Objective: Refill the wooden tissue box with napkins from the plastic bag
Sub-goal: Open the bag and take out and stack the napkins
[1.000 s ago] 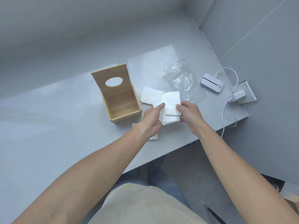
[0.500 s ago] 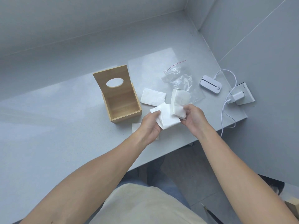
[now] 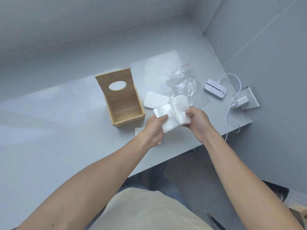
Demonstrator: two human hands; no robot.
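With the right hand (image 3: pixel 197 121) pinching the napkin stack (image 3: pixel 180 110) and the left hand (image 3: pixel 155 126) gripping one peeled sheet (image 3: pixel 167 120) above the desk (image 3: pixel 66 130), squaring them first should ease loading the open wooden tissue box (image 3: pixel 123 103) alongside.

I am counting one wooden tissue box (image 3: pixel 123 103), one plastic bag (image 3: pixel 186 84), one white device (image 3: pixel 215 88), one charger (image 3: pixel 240 102), and three napkin lots: one stack (image 3: pixel 180 110) I am holding, two (one half hidden) lying on the table (image 3: pixel 49 138).
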